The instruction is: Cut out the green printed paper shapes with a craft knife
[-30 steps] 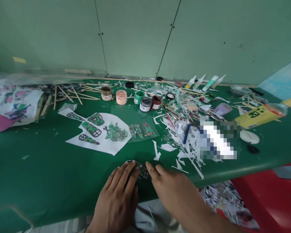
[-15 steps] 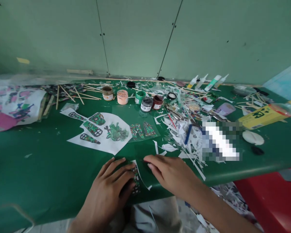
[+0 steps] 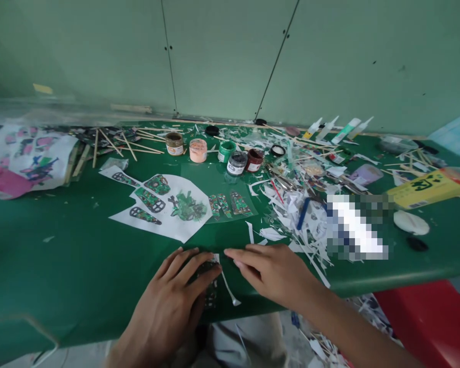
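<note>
My left hand lies flat with fingers spread on a small dark green patterned paper cutout near the front edge of the green table. My right hand rests beside it, fingers stretched leftward, fingertips touching the table by the cutout's white trimmed strip. Neither hand grips anything.
A white sheet with green printed shapes lies just beyond the hands. Several paint jars stand further back. White paper scraps, sticks, glue tubes and a yellow box crowd the right. A printed sheet lies far left.
Both hands slid a little to the left and further onto the table; the cutout now lies under the left fingers with its white strip showing. The view shifted slightly.
</note>
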`<state>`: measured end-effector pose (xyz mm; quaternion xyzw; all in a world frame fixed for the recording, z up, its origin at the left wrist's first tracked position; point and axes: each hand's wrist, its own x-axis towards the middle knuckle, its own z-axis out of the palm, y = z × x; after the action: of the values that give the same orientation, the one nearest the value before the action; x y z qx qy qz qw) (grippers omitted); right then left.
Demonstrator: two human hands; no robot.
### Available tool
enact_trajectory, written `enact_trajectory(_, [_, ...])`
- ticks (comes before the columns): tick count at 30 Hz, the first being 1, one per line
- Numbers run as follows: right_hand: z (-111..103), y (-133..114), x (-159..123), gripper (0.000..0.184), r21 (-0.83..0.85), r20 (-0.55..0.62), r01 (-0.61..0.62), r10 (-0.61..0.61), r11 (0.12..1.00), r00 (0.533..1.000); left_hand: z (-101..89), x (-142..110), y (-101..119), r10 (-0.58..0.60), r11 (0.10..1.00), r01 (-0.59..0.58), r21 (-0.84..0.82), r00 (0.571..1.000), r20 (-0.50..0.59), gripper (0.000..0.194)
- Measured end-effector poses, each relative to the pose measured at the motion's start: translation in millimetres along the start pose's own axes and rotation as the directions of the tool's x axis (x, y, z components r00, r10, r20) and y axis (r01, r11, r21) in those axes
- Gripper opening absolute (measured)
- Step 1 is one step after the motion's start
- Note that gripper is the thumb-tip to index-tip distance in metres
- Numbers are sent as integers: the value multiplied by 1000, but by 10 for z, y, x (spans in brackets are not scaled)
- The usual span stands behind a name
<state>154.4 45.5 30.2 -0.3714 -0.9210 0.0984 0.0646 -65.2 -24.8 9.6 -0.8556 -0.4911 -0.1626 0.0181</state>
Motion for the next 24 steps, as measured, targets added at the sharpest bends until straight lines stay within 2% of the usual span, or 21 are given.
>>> enact_trajectory(6, [78,10,-3,39,-18,2,49,-48,999,999,16,-19,-27,44,998,-44,37,999,2,50])
enact_trajectory(24, [68,-23,18,38,-101,14,57,-56,993,998,15,-26,-41,58,997,-58,52,998,7,49])
